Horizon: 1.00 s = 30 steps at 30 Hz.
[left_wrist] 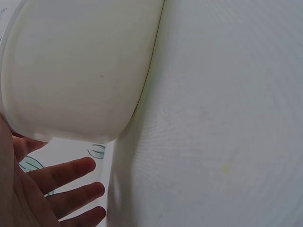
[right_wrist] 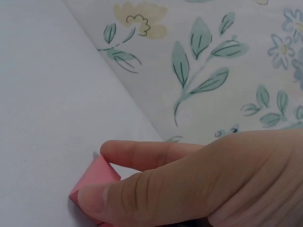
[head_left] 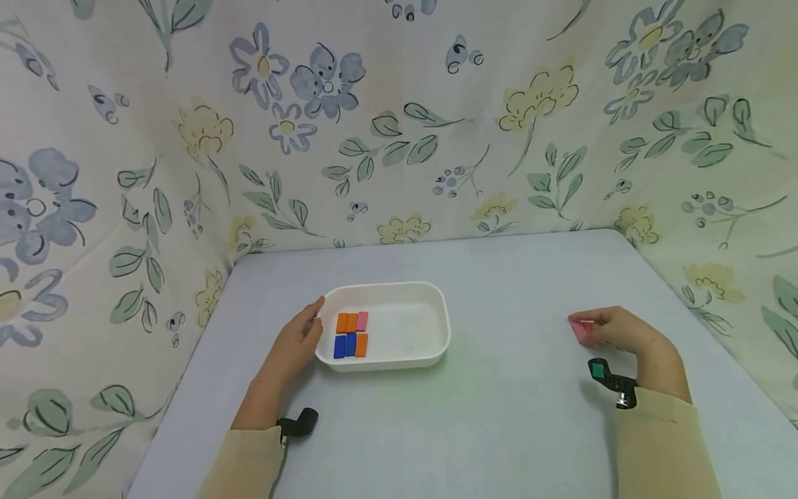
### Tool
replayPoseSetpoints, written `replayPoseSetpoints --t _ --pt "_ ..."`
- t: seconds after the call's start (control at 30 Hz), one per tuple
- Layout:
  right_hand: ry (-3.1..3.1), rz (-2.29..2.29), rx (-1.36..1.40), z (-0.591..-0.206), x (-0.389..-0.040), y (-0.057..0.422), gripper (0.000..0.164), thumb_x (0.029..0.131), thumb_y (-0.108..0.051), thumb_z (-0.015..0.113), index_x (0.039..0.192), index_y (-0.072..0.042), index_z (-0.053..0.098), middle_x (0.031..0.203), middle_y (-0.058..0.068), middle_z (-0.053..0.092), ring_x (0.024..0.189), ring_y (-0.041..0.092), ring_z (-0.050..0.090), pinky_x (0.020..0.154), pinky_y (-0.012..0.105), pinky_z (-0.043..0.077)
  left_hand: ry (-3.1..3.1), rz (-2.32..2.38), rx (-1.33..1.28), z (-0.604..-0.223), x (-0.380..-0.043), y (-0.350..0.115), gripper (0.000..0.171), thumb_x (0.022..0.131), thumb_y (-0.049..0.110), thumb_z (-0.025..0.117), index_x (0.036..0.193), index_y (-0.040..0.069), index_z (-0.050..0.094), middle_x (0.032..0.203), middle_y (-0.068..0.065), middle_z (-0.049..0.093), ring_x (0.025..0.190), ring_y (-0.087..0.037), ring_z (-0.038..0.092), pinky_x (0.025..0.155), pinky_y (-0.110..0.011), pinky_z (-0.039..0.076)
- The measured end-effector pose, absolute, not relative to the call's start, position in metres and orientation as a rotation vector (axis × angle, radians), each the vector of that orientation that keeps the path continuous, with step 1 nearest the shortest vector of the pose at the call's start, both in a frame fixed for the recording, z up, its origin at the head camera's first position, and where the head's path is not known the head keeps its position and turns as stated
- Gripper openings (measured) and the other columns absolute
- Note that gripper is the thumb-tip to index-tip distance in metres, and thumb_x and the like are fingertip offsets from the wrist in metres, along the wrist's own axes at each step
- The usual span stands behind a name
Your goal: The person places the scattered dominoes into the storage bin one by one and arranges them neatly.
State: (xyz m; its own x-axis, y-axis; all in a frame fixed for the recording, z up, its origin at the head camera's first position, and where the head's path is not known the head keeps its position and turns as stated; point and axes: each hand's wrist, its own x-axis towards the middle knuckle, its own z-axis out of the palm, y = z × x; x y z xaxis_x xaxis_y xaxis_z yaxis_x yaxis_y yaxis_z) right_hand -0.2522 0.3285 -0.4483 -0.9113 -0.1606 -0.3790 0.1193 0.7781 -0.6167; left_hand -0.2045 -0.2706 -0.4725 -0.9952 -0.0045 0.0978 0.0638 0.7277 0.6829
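Note:
A white rectangular tray (head_left: 405, 329) lies left of the table's middle. Two orange blocks (head_left: 346, 323) and a pink block (head_left: 362, 321) form a row at its left end. Nearer to me are two blue blocks (head_left: 345, 346) and an orange block (head_left: 361, 345). My left hand (head_left: 298, 339) rests at the tray's left end; in the left wrist view its fingers (left_wrist: 71, 174) are extended and spread beside the outer wall. Far to the right, my right hand (head_left: 620, 331) pinches a pink triangular-looking piece (right_wrist: 97, 176) between thumb and index finger, close to the tabletop.
A pale table (head_left: 499, 416) stretches under both hands. Floral cloth (head_left: 436, 138) rises behind it and along both sides. Each wrist carries a small black camera mount, one on the left (head_left: 300, 423) and one on the right (head_left: 614, 381).

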Motion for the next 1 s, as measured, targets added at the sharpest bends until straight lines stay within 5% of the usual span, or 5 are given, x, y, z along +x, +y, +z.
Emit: replayPoseSetpoints --t 0.3,0.83,1.0 --pt "2.572 -0.906 -0.065 -0.455 -0.254 0.333 0.058 0.086 -0.013 0.072 0.141 -0.003 0.055 0.095 0.01 0.048 0.088 0.027 0.046 0.068 0.036 0.044 -2.824 -1.123 -0.055 -0.474 -0.204 -0.271 0.054 0.107 0.026 0.042 0.159 0.018 0.032 0.161 -0.007 0.034 0.148 -0.031 0.028 0.116 -0.055 0.027" --pt "2.591 -0.902 -0.024 -0.452 -0.253 0.331 0.053 0.089 -0.019 0.071 0.137 -0.003 0.056 0.107 0.017 0.052 0.1 0.035 0.047 0.077 0.044 0.046 -2.823 -1.154 -0.065 -0.473 -0.204 -0.272 0.053 0.107 0.027 0.042 0.159 0.019 0.032 0.161 -0.005 0.033 0.148 -0.028 0.028 0.117 -0.053 0.026" --pt "2.608 -0.911 -0.058 -0.448 -0.254 0.324 0.056 0.088 -0.019 0.073 0.139 -0.001 0.056 0.092 0.011 0.055 0.091 0.03 0.05 0.076 0.045 0.039 -2.833 -1.139 -0.066 -0.474 -0.205 -0.272 0.054 0.107 0.028 0.041 0.159 0.021 0.031 0.161 -0.003 0.033 0.148 -0.028 0.028 0.117 -0.054 0.026"
